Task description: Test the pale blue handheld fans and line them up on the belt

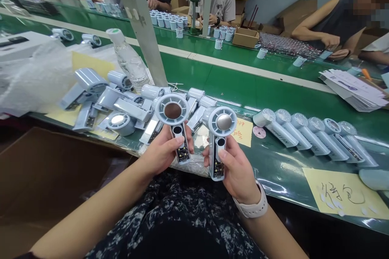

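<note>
My left hand point(162, 149) grips the handle of a pale blue hand-held fan point(172, 111), its round head upright and facing me. Beside it, my right hand point(235, 168) holds a second hand-held fan point(223, 123) of the same kind by the handle, thumb on its front. Both fans hover above the near edge of the green bench point(273, 97). A pile of similar fans point(112, 103) lies just beyond my left hand. A neat row of fans point(313, 135) lies to the right of my right hand.
A clear plastic bottle point(129, 58) stands behind the pile, next to a slanted metal post point(146, 32). Yellow notes point(345, 194) lie at the right. A brown cardboard box point(45, 170) sits low at my left. Other people work across the conveyor, with small fan parts point(170, 20) before them.
</note>
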The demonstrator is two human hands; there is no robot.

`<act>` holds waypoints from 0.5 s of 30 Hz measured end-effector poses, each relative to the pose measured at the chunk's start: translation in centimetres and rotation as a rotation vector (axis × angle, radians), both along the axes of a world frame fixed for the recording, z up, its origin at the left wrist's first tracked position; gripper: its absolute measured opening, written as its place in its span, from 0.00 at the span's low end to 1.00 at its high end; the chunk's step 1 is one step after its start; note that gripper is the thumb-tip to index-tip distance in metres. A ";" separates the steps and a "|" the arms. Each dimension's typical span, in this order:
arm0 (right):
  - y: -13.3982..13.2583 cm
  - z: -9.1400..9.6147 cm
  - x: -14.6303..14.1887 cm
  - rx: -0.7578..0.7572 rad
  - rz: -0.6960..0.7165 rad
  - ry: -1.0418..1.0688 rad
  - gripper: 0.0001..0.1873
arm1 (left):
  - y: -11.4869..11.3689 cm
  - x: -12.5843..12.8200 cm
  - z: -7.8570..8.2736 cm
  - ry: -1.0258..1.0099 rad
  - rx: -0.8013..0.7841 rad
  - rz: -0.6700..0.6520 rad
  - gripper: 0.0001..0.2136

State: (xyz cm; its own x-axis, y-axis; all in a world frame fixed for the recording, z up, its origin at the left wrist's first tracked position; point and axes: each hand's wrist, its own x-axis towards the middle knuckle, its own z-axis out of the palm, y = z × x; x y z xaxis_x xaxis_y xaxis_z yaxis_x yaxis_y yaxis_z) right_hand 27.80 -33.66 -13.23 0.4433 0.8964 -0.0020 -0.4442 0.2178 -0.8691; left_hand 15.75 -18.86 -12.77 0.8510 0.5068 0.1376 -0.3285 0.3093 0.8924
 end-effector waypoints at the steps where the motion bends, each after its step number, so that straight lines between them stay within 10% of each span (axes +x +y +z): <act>1: 0.0 0.0 0.0 -0.005 -0.006 -0.007 0.22 | 0.0 0.0 0.0 0.000 -0.007 0.001 0.17; 15: 0.4 -0.6 0.3 -0.033 -0.052 0.110 0.19 | 0.0 0.1 -0.2 0.300 0.162 0.108 0.14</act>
